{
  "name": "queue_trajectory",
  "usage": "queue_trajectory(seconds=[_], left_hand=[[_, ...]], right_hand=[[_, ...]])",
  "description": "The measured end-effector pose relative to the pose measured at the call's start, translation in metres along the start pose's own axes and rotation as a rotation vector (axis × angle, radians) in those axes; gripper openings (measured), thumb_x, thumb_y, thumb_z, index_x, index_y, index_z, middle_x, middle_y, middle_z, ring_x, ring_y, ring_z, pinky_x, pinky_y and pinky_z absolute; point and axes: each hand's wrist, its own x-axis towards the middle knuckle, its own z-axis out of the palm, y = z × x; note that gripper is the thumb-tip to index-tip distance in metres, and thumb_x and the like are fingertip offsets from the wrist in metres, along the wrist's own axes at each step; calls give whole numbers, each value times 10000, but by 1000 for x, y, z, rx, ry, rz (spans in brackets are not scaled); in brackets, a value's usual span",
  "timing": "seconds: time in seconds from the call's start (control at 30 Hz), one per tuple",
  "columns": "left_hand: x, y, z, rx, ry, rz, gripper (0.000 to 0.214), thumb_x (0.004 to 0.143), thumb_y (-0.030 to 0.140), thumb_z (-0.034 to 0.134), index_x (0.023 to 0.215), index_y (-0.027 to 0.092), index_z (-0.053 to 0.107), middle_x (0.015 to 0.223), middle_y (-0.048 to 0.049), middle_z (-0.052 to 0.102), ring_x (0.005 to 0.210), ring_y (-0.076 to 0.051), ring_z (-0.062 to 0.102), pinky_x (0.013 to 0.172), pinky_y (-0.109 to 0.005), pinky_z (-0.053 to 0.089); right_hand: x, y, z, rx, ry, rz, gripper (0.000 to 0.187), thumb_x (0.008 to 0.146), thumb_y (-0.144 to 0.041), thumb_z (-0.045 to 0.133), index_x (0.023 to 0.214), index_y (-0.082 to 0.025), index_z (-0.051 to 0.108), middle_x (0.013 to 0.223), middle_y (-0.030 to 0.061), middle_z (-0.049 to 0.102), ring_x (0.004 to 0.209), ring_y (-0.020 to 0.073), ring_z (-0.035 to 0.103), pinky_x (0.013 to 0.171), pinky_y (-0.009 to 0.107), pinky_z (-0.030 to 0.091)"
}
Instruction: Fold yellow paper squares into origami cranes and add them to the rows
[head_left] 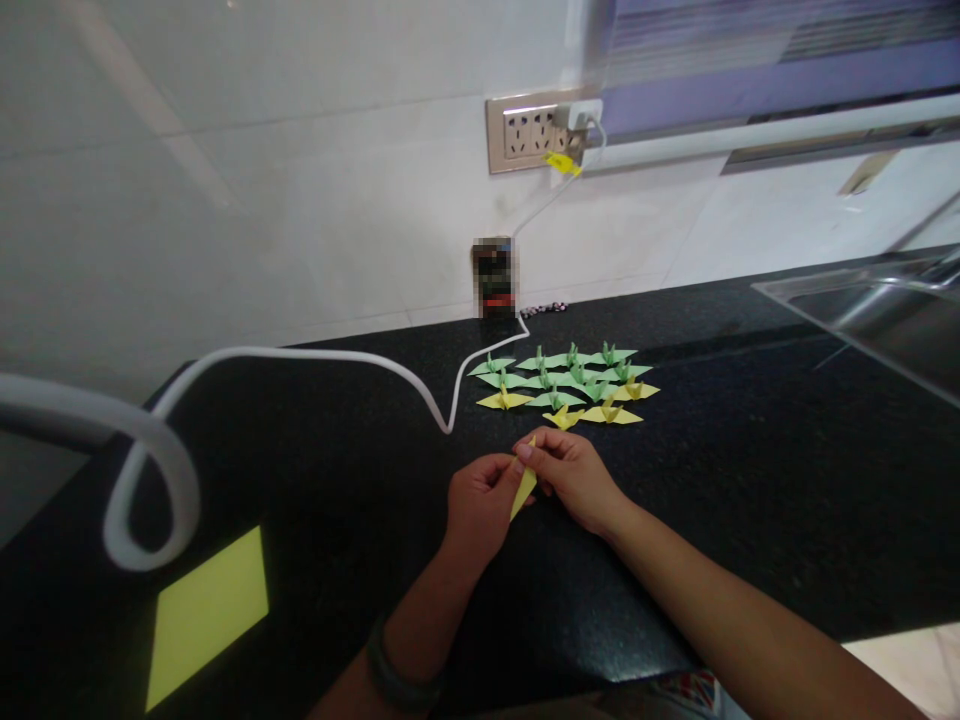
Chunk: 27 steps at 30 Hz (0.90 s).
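Between my two hands is a small folded piece of yellow paper (524, 492), narrow and pointed at the top. My left hand (481, 500) pinches its left side with the thumb on top. The thumb and fingers of my right hand (574, 475) press on its upper tip; some fingertips are hidden behind the paper. Just beyond my hands, folded paper cranes stand in rows on the black countertop (360, 560). Most are green cranes (547, 379), and several yellow cranes (610, 412) sit in the nearer rows and at the right.
Flat yellow paper (210, 618) lies at the left. A thick white cable (337, 355) loops across the counter. Against the wall leans a pixelated dark device (495, 278), with a beaded strand (545, 309) beside it. A socket panel (525, 133) holds a charger. A metal sink (892, 310) is at the right.
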Motion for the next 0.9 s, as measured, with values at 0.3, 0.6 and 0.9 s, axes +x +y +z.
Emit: queue_trajectory(seconds=[0.3, 0.6, 0.9], left_hand=[[1, 0, 1, -4, 2, 2, 250, 699, 389, 537, 728, 160, 634, 596, -7, 607, 510, -124, 560, 482, -226, 477], [1, 2, 3, -45, 17, -36, 240, 679, 373, 559, 731, 153, 638, 610, -7, 614, 519, -127, 564, 481, -230, 489], [3, -4, 1, -41, 19, -28, 257, 676, 396, 560, 738, 157, 630, 587, -4, 596, 503, -133, 562, 475, -247, 491]], right_hand=[[0, -2, 0, 6, -7, -2, 188, 692, -329, 573, 676, -143, 546, 532, -44, 470, 420, 41, 376, 396, 178, 267], [4, 4, -4, 76, 27, 33, 311, 772, -415, 437, 732, -143, 581, 461, -44, 433, 376, 57, 356, 360, 186, 255], [4, 1, -5, -3, 7, 23, 230, 643, -364, 622, 694, -152, 551, 543, -44, 494, 397, 39, 366, 368, 172, 254]])
